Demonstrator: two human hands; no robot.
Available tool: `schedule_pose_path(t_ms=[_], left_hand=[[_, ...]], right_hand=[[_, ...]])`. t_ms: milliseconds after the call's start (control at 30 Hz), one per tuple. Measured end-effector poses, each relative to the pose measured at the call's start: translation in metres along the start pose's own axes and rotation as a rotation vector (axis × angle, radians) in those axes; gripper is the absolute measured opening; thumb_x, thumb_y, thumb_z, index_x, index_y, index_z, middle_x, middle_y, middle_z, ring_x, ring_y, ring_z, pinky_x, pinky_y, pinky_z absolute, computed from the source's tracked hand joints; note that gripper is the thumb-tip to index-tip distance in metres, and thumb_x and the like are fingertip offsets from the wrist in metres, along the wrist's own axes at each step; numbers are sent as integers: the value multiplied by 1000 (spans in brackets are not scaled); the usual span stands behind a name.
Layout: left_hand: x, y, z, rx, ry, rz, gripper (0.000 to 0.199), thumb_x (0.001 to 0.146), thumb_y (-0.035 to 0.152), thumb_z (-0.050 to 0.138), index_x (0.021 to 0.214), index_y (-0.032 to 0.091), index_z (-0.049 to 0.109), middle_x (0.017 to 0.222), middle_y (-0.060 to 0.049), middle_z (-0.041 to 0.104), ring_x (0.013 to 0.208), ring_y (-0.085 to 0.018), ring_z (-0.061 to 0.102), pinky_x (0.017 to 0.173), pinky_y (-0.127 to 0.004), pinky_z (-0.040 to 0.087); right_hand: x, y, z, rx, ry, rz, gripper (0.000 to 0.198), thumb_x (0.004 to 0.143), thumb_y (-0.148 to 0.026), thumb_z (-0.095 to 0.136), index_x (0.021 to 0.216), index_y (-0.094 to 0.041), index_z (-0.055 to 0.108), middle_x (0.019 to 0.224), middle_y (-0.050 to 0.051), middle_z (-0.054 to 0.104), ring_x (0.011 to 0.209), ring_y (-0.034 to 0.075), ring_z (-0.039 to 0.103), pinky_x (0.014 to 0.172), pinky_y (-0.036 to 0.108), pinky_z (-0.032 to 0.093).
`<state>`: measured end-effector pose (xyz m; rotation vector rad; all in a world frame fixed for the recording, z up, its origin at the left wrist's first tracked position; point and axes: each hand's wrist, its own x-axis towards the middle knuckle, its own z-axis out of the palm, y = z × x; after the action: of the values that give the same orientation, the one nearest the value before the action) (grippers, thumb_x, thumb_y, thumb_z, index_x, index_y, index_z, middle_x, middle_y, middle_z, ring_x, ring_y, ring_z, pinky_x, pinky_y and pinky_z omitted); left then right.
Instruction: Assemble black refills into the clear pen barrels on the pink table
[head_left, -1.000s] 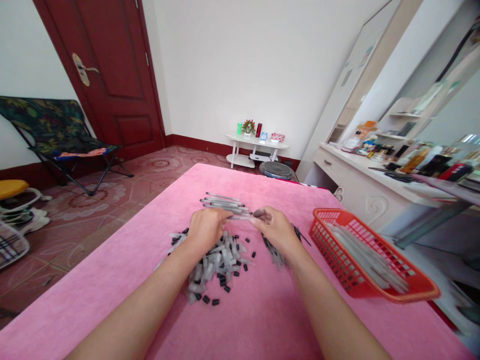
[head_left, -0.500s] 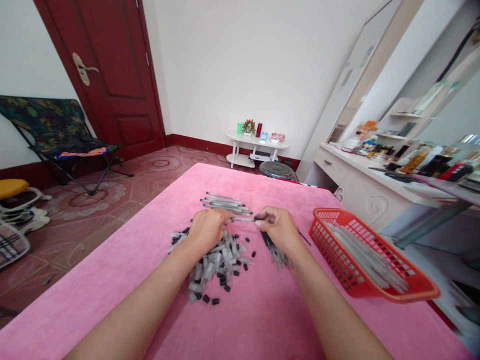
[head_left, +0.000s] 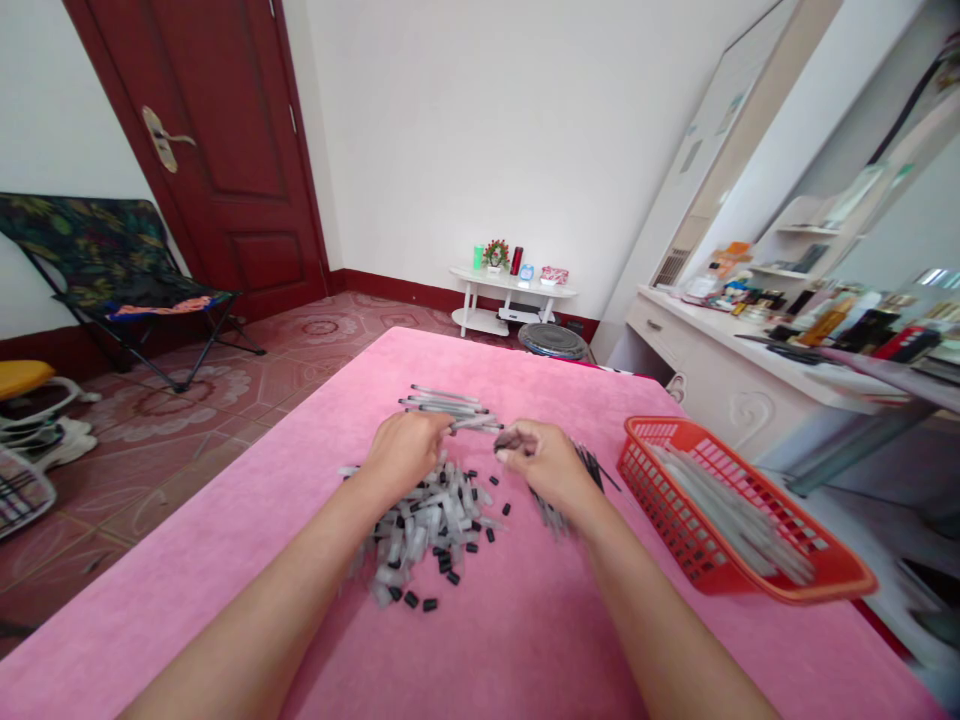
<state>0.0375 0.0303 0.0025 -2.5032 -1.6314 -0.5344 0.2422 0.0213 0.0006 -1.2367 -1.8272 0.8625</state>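
My left hand is closed, its fingertips pinching one end of a clear pen with dark ends at the near side of a row of assembled pens. Just to the right, my right hand is closed too; fingers and thumb meet around something dark that I cannot make out. Below my left hand spreads a heap of clear pen caps, mixed with small black plugs. A bundle of thin dark refills lies partly hidden under my right hand.
A red plastic basket holding several clear pen barrels stands on the right of the pink-covered table. To the right is a white dresser with bottles. A folding chair stands at the left.
The pen stretched between both hands has moved left with my left hand, to the near side of the row. My right hand has come off its end and shifted slightly left.
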Motion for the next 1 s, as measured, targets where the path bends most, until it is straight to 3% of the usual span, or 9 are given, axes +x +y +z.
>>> schedule_pose_path(t_ms=[133, 233, 367, 467, 567, 700, 833, 933, 1000], left_hand=[[1, -1, 0, -43, 49, 7, 30, 78, 17, 43, 99, 26, 63, 91, -2, 70, 85, -20, 63, 66, -27, 40], [1, -3, -2, -66, 97, 16, 31, 79, 18, 44, 102, 24, 63, 93, -3, 69, 87, -20, 62, 71, -28, 41], [2, -1, -8, -41, 102, 88, 28, 77, 17, 49, 96, 25, 66, 89, -4, 69, 88, -22, 60, 76, -33, 40], [3, 2, -12, -91, 99, 127, 28, 74, 15, 53, 94, 27, 68, 89, -4, 69, 91, -24, 59, 81, -37, 39], [4, 2, -17, -290, 153, 84, 30, 71, 20, 61, 99, 26, 67, 92, -4, 70, 90, -24, 60, 84, -38, 39], [6, 1, -27, -831, 301, -89, 33, 66, 25, 68, 98, 20, 67, 89, -6, 70, 83, -22, 63, 82, -36, 45], [5, 12, -37, -1312, 257, -153, 24, 65, 29, 70, 84, 15, 69, 78, -6, 69, 73, -20, 64, 73, -32, 50], [4, 21, -41, -1387, 240, -140, 19, 65, 29, 70, 75, 14, 69, 73, -5, 68, 71, -18, 63, 71, -29, 49], [4, 20, -42, -1367, 323, -166, 16, 65, 29, 69, 71, 13, 68, 68, -3, 65, 66, -15, 60, 66, -25, 48]], right_hand=[[-6, -1, 22, -25, -184, -1, 20, 61, -7, 57, 78, -14, 64, 70, 1, 65, 62, 12, 57, 58, 22, 43], [-5, 5, 26, 30, -108, 57, 24, 61, -14, 62, 85, -14, 63, 75, 3, 65, 65, 14, 59, 58, 24, 45], [-1, 3, 22, 328, 32, 168, 35, 70, -31, 60, 100, -15, 55, 78, 3, 62, 55, 13, 58, 46, 24, 46], [1, 1, 19, 439, 85, 155, 27, 69, -32, 61, 90, -15, 57, 67, 0, 59, 49, 11, 55, 44, 23, 45], [1, 4, 16, 499, 130, 175, 20, 65, -28, 65, 78, -15, 58, 59, -2, 56, 47, 9, 51, 44, 22, 43], [1, 4, 11, 699, 92, 250, 26, 61, -32, 70, 78, -15, 60, 62, -1, 58, 48, 7, 49, 46, 20, 41], [-3, -5, 14, 836, -50, 286, 28, 60, -32, 73, 79, -15, 61, 69, 0, 60, 51, 6, 48, 47, 18, 39], [-7, -11, 19, 826, -203, 264, 28, 65, -36, 69, 82, -15, 62, 69, 0, 61, 50, 5, 48, 45, 16, 36], [-10, -13, 19, 728, -329, 227, 30, 71, -40, 63, 85, -14, 63, 67, 1, 61, 46, 5, 48, 42, 16, 33]])
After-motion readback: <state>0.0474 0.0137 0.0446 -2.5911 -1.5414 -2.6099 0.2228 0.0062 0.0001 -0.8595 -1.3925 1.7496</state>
